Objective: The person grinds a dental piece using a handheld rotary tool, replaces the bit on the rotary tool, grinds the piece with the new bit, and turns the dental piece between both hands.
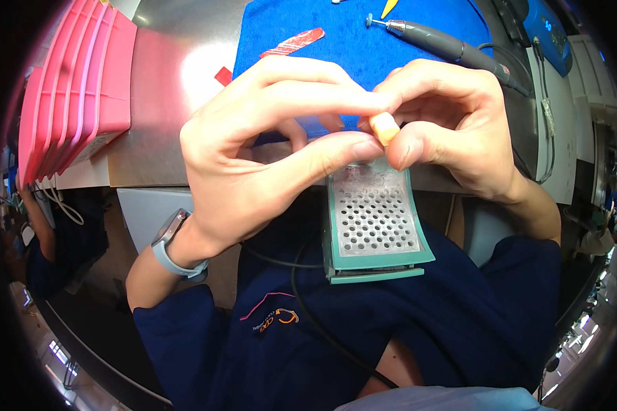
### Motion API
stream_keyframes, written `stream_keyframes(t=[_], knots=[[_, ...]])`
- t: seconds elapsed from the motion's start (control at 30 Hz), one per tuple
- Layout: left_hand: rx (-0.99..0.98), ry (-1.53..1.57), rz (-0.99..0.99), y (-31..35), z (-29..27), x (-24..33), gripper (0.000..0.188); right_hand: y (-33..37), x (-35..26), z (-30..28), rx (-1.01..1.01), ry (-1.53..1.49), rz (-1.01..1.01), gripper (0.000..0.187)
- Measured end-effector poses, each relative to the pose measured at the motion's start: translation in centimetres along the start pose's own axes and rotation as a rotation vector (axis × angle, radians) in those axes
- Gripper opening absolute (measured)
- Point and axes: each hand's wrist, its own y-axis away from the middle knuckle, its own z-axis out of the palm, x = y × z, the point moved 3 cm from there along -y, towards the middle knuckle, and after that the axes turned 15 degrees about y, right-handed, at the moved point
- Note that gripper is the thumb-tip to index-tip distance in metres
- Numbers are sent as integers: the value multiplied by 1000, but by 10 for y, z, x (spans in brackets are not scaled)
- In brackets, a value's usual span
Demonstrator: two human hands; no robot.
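Observation:
Between the fingertips of both hands sits a small cream-and-yellow tooth-shaped piece (384,129). My left hand (253,130) comes at it from the left, thumb and index finger bent around its side. From the right, my right hand (452,123) pinches it with the thumb in front; its other fingers curl behind. Part of the piece is covered by the fingers. Just below the hands, a green-framed perforated metal grille (377,219) juts out from the bench edge toward me.
A grey rotary handpiece (445,44) with a small disc tip lies on a blue towel (267,27), near a yellow pointed item (389,8) and a red-and-white strip (295,42). A red square (223,76) lies left. Pink trays (82,82) stand far left; a blue control unit (547,34) sits right.

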Motion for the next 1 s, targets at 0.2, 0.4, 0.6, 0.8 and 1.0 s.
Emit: stream_keyframes(t=[0.2, 0.4, 0.6, 0.8, 1.0], knots=[[19, 21, 53, 1, -1, -3, 27, 0, -4, -1, 31, 121, -28, 26], [-10, 7, 66, 2, -1, -4, 27, 1, -4, 0, 77, 182, -95, 24], [-19, 45, 52, 1, 0, -5, 24, 2, -5, 1, 94, 134, -57, 23], [-34, 93, 73, 1, 2, -8, 22, 3, -6, 2, 69, 62, 7, 17], [-27, 96, 41, 1, 3, -5, 23, 2, -3, 3, 82, 56, 15, 16]])
